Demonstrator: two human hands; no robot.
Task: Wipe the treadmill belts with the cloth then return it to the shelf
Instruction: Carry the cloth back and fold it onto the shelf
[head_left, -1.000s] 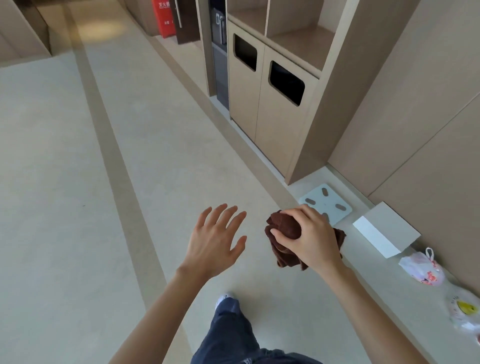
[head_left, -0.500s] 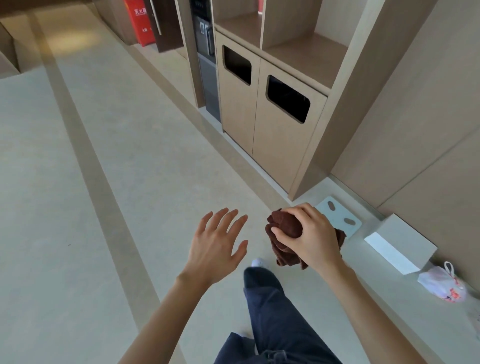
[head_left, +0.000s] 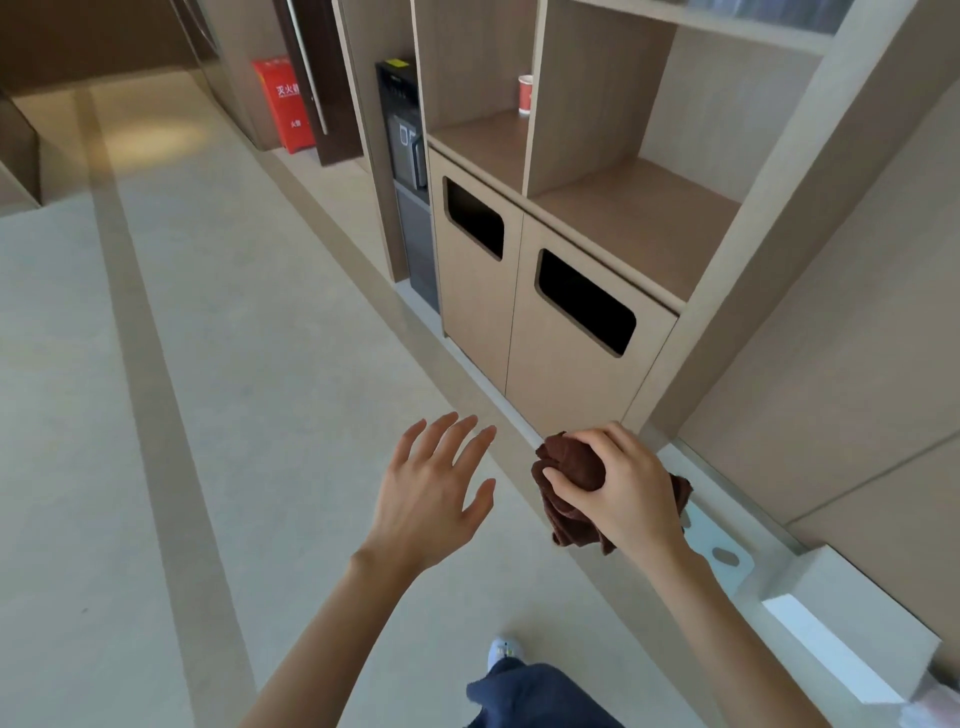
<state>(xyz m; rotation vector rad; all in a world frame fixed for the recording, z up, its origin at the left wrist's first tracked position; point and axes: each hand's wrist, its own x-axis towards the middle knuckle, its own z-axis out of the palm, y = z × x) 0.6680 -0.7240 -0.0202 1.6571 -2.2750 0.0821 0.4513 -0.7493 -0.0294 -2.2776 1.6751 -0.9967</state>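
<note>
Closer than a moment ago, the shelf unit (head_left: 639, 223) rises ahead of the person, and its open compartments have come into sight. Nearest, a blue trouser leg (head_left: 535, 696) and a pale shoe (head_left: 503, 652) stand on the light floor (head_left: 234, 415). Above them the left hand (head_left: 426, 499) hovers with its fingers spread apart, holding nothing. Just to its right, the right hand (head_left: 628, 493) is curled tight round a bunched dark brown cloth (head_left: 571, 467), carried in the air. Behind that hand, a white scale (head_left: 722, 551) and a white box (head_left: 852, 639) lie along the wall's base. Farther on, a cabinet (head_left: 566, 374) with two dark slots sits under the compartments, and a red-and-white cup (head_left: 525, 94) stands in the left one.
</note>
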